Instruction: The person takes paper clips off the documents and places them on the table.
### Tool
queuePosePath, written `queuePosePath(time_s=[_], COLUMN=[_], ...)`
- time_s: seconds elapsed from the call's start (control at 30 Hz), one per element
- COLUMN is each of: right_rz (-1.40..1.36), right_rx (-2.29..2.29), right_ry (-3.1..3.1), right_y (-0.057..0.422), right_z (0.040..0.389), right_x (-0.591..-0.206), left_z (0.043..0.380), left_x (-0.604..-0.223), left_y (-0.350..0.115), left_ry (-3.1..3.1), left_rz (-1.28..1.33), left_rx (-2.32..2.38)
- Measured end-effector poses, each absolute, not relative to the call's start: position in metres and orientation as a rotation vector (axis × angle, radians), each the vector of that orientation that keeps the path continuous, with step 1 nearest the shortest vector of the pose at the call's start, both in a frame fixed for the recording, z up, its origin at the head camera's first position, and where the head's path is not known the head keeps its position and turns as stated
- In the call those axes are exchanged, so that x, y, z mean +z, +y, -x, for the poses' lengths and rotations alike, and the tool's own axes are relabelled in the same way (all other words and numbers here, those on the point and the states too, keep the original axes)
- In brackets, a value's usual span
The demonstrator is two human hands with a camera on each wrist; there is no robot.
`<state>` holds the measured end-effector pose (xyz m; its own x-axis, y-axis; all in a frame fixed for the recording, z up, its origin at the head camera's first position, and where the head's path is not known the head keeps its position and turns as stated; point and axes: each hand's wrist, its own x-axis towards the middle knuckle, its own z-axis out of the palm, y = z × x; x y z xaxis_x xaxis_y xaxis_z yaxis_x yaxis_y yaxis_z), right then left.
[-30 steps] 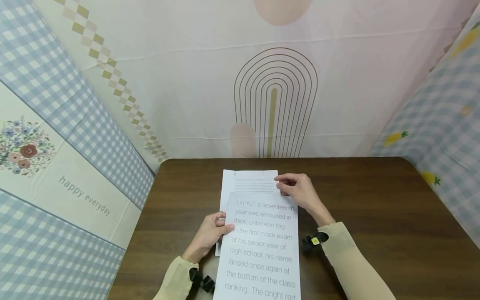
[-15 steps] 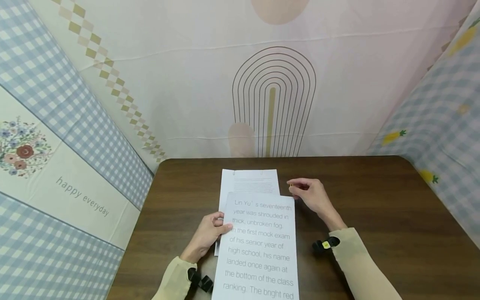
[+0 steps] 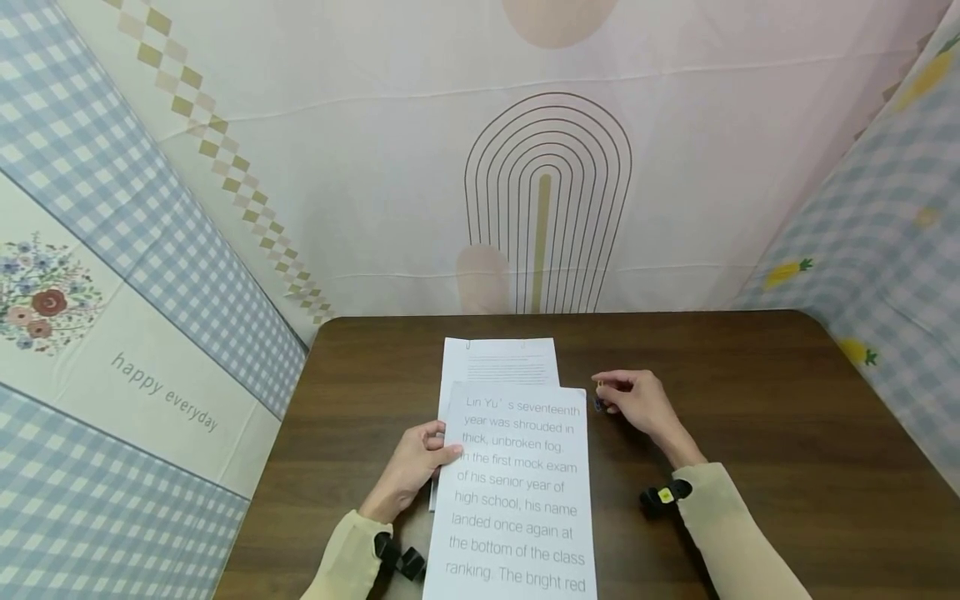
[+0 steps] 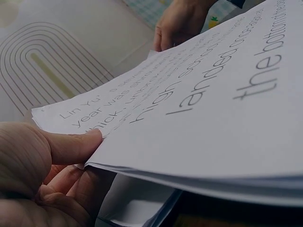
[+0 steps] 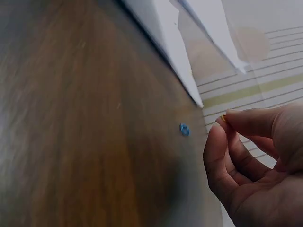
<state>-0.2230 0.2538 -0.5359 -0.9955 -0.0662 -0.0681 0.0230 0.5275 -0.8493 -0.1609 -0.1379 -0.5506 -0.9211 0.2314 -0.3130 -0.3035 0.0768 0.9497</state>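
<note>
Homelike nook: brown table, patterned cloth hangings on three sides.

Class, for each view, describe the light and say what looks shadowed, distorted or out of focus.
Head: even light; large print on the top sheet is sharp, fine print on the papers behind too small to read. Left wrist: dimmer, print squeezed by the low angle and smudged in places. Right wrist: dark, the tabletop soft, with a blurred dark patch below the small blue item.
</note>
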Motion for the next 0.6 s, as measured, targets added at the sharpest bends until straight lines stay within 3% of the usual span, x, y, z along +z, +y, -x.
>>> queuePosePath(time_s=[0.6], right_rz=[-0.023], right_rx=[-1.330], right_ry=[2.731], right_y=[0.2621], right_z=[0.2206], right_x=[-0.5412], left_z=[0.1600], left_x=[-0.5521], left_y=[-0.1370], left_ry=[1.972], left_rz=[0.089], left_rx=[1.917])
